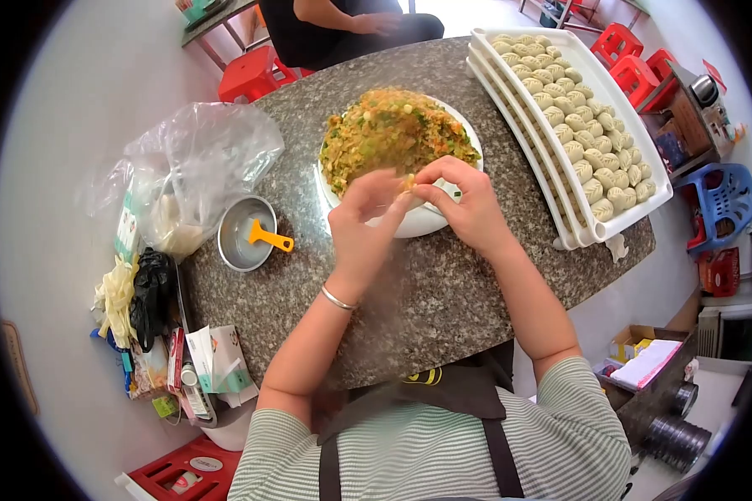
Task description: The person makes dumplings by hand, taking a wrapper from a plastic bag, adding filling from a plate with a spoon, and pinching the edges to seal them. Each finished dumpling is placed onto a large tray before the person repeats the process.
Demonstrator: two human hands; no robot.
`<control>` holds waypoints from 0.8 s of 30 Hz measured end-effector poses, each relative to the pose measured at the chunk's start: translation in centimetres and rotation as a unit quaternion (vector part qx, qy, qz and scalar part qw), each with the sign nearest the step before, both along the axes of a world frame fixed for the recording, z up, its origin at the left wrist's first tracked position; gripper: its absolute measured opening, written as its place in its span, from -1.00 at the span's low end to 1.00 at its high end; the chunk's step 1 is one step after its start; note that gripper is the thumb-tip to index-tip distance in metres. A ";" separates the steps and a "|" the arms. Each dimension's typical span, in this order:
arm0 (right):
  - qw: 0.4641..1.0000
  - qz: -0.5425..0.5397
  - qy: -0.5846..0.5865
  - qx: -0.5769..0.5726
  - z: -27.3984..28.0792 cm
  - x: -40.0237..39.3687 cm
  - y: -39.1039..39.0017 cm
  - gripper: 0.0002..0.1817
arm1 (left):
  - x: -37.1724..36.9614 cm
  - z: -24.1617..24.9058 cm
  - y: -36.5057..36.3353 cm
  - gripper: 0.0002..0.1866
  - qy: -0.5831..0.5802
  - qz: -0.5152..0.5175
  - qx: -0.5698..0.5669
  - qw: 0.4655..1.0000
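Note:
In the middle of the head view, a small dumpling (408, 185) with some filling showing is pinched between my two hands. My left hand (363, 209), a silver bangle on its wrist, has its thumb against the dumpling; its upper fingers are smeared by motion. From the other side, my right hand (468, 204) grips the dumpling's edge between thumb and forefinger. Both hands hover over the near rim of a white plate (426, 224). Heaped on that plate is a chopped filling (393, 134) with green and orange bits. Most of the dumpling is hidden by my fingers.
Stacked white trays (662, 190) of pleated dumplings (597, 134) stand at the right. To the left are a metal bowl (232, 257) with a yellow-handled tool (269, 237) and a clear plastic bag (217, 142). Across the speckled table (301, 309) sits another person (342, 29).

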State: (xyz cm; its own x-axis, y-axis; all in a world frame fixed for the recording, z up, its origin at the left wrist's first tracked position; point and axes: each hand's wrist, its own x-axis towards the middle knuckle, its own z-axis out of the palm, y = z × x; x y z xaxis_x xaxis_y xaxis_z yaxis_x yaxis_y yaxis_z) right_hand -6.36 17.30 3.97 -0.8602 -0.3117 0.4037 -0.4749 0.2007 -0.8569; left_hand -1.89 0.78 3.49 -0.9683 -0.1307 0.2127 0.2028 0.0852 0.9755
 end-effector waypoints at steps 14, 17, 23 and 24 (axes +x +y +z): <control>0.999 0.012 -0.048 -0.003 -0.1 -0.1 0.1 -0.87 | 0.1 -1.6 -0.7 -0.84 0.042 -0.047 0.022 0.998; 1.000 -0.001 -0.010 0.008 -0.1 0.1 -0.1 -0.88 | 0.0 -1.9 -0.7 -0.79 0.014 -0.016 0.025 0.999; 1.000 -0.019 0.000 0.015 -0.6 0.1 -0.3 -0.88 | 0.1 -0.3 -0.4 -0.54 -0.015 -0.026 0.011 0.999; 1.000 -0.023 -0.002 0.020 -0.6 0.1 -0.2 -0.88 | 0.0 -0.4 -0.5 -0.53 -0.012 -0.043 0.004 0.999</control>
